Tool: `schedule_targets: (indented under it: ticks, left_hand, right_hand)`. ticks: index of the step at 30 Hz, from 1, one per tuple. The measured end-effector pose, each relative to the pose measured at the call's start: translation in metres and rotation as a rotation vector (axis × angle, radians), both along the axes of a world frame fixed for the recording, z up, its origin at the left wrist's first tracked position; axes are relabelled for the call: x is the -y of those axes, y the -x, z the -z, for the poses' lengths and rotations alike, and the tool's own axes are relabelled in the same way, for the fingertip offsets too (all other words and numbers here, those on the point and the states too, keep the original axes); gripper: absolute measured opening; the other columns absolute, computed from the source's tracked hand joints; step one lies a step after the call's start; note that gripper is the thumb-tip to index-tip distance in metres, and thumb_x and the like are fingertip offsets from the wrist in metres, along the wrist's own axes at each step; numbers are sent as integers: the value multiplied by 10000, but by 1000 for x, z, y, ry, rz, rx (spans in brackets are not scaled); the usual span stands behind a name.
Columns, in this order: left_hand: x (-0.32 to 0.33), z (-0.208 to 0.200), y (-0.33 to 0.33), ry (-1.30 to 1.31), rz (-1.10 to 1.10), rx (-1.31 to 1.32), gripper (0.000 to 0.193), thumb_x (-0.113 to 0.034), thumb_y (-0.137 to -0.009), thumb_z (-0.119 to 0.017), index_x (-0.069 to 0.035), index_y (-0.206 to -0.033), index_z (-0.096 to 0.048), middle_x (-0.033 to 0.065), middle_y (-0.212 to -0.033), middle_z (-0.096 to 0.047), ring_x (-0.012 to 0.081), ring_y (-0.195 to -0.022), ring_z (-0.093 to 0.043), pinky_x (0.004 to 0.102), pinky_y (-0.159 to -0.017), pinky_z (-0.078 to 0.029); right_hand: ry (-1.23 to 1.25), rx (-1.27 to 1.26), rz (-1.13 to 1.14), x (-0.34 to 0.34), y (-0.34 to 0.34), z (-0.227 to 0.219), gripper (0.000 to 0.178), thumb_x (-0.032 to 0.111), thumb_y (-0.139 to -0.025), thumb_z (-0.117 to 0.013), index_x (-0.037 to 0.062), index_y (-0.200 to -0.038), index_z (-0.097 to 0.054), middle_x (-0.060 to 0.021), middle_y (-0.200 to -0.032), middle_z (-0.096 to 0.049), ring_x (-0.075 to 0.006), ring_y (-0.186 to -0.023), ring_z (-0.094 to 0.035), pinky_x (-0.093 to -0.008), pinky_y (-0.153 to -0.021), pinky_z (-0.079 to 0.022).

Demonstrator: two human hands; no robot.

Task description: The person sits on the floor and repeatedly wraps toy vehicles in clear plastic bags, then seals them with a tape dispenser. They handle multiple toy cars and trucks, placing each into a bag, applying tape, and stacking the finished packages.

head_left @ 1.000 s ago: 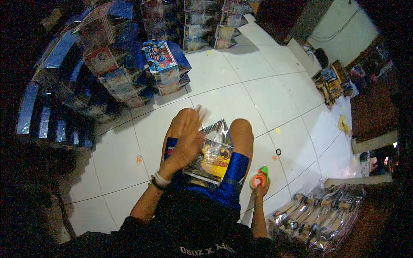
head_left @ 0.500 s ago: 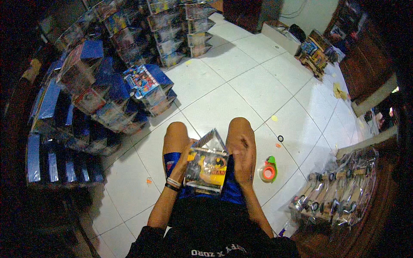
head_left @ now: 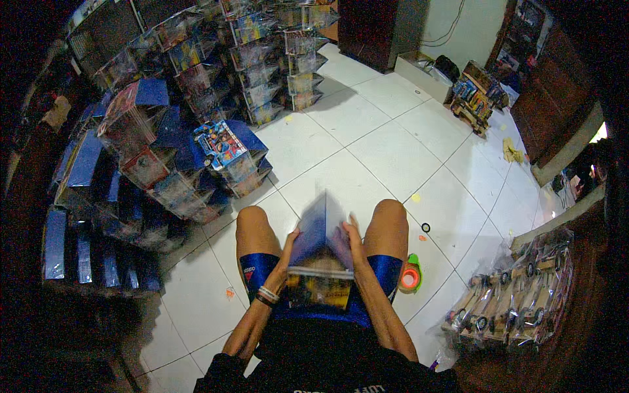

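While the person sat on the white tiled floor (head_left: 367, 150), both hands, left hand (head_left: 290, 241) and right hand (head_left: 354, 237), held fingers closed on a boxed toy (head_left: 321, 265) over the lap; firm edge grips would keep its blue flap square.

There was a single view, from a fisheye camera worn on the person's head. It looked steeply down over the lap and knees, close to the forearms that came in from the lower edge, and faced forward across the white tiled floor (head_left: 367, 144), whose tile lines bent toward the dark rim.
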State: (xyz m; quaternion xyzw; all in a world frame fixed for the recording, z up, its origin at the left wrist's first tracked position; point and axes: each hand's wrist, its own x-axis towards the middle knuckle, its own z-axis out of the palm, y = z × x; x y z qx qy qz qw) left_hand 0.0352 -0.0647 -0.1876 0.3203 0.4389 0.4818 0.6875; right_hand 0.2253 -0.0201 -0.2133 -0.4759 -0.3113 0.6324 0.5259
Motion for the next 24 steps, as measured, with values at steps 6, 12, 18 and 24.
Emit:
schedule_targets:
  ticks: [6,12,18,24]
  left_hand:
    - [-30,-16,9,-121,-229,106,599,-569,-1080,-391,-79,-1405,-506,38,-1344,-577,199,-1241,-521,353,-1104,-367]
    - [-9,23,-23,-137,-284,390,671,-602,-1075,-375,-71,-1474,-472,52,-1438,-561,237,-1323,-505,384,-1163,-333]
    - [49,73,-60,-15,-100,857,483,-509,-1084,-458,-106,-1339,-542,25,-1361,-590,203,-1294,-512,384,-1131,-359]
    - [106,-11,-102,-49,-7,619,581,-264,-1051,-571,-147,-1578,-355,24,-1584,-419,251,-1516,-323,468,-1248,-242]
  right_hand:
    - [-612,-13,-113,0,-13,-94,780,563,-1065,-375,77,-1649,-199,-183,-1665,-285,-283,-1534,-275,-392,-1245,-224]
    - [-506,151,-88,-19,2,-61,720,512,-1111,-257,-54,-1494,-484,-175,-1503,-542,-263,-1400,-492,-346,-1210,-285]
    - [-213,28,-587,-47,-25,-6,688,485,-1098,-352,-97,-1348,-620,-187,-1310,-682,-254,-1213,-634,-341,-1100,-426]
    - [-168,-28,-771,-79,-17,-2,630,450,-1087,-393,-78,-1218,-712,-179,-1184,-741,-247,-1045,-700,-351,-993,-517]
